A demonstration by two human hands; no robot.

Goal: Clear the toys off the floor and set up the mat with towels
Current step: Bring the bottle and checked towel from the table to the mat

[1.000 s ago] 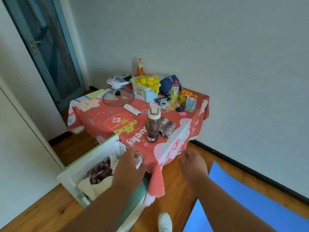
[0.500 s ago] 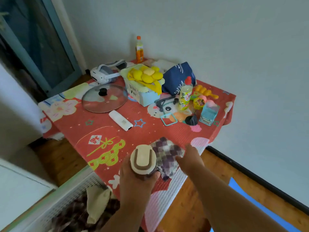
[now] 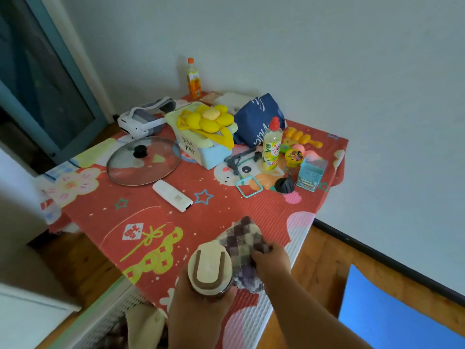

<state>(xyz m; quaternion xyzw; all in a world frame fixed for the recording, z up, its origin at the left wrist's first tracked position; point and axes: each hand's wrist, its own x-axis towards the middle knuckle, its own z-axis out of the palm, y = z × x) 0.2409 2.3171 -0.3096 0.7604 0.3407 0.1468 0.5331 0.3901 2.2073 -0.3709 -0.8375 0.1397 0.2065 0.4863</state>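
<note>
At the table's near edge, a bottle (image 3: 210, 269) was gripped by the left hand (image 3: 201, 313); just right, a checked towel (image 3: 242, 248) was pinched by the right hand (image 3: 271, 263).

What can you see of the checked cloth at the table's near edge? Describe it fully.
The checked cloth is soft, towel-like fabric in purple, grey and cream squares. It lies crumpled, not folded flat, on the red table cover near the front edge. The right hand grips its near side. Its left edge lies behind the bottle, which the left hand holds.
</note>
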